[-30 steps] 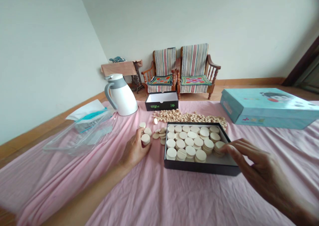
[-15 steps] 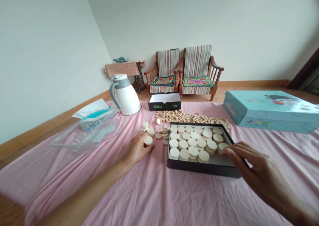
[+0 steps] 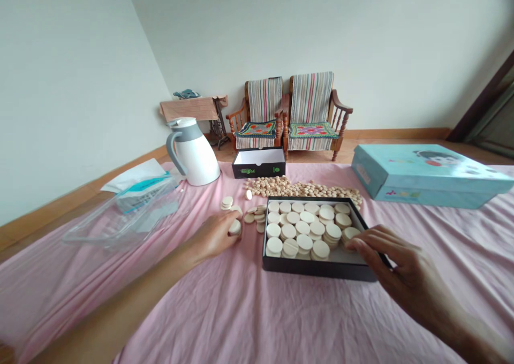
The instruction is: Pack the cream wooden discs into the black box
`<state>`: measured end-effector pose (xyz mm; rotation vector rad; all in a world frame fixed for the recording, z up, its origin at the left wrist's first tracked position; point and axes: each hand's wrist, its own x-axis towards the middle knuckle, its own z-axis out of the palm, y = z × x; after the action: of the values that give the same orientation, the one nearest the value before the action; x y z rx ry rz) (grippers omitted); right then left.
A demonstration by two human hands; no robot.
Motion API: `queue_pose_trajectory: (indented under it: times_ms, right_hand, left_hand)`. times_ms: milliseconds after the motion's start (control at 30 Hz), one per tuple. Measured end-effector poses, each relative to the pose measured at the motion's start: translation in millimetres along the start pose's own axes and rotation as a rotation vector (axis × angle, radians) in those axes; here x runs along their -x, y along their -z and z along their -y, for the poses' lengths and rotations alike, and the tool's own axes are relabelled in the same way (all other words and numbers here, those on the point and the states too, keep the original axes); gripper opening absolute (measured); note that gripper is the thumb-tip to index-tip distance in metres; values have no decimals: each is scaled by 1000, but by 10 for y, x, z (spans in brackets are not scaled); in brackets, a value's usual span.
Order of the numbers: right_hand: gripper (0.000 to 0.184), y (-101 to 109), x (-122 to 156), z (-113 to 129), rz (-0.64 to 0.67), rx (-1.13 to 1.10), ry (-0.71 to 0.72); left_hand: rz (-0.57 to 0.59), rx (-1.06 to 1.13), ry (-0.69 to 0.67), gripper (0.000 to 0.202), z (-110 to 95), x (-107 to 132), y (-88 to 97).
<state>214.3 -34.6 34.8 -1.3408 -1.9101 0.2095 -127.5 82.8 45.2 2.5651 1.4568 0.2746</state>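
My left hand (image 3: 213, 235) is closed round a short stack of pale round wooden discs (image 3: 234, 227), low over the pink cloth. Beside it are another small disc stack (image 3: 227, 202) and a loose pile of discs (image 3: 257, 215). To the right, a shallow black box (image 3: 317, 268) with a pale inside holds rows of stacked discs. At its right end my right hand (image 3: 407, 270) reaches over the rim, thumb and fingers closed on a disc stack (image 3: 350, 234) in the box. Some of that stack is hidden by the fingers.
Small wooden beads (image 3: 307, 189) are heaped behind the box. Farther back is a black box with a white inside (image 3: 259, 170). A white-grey jug (image 3: 196, 155), a tissue pack (image 3: 142, 192) and a clear plastic tray (image 3: 108, 233) are at left; a light blue box (image 3: 425, 179) is at right.
The whole view has shifted a little, so everything appears slightly farther left. Both hands keep nearly the same places by the disc stacks.
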Motion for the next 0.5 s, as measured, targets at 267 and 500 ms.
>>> queue_pose_trajectory:
  times_ms: [267,500]
  right_hand:
    - [21,60,-34,4,-12,-4,-24]
    - [25,86,-47,7,-7,29,-12]
  left_hand:
    - [144,-119,-91,9,-85,-138,81]
    - [112,-71,-89,8,-57,-107,84]
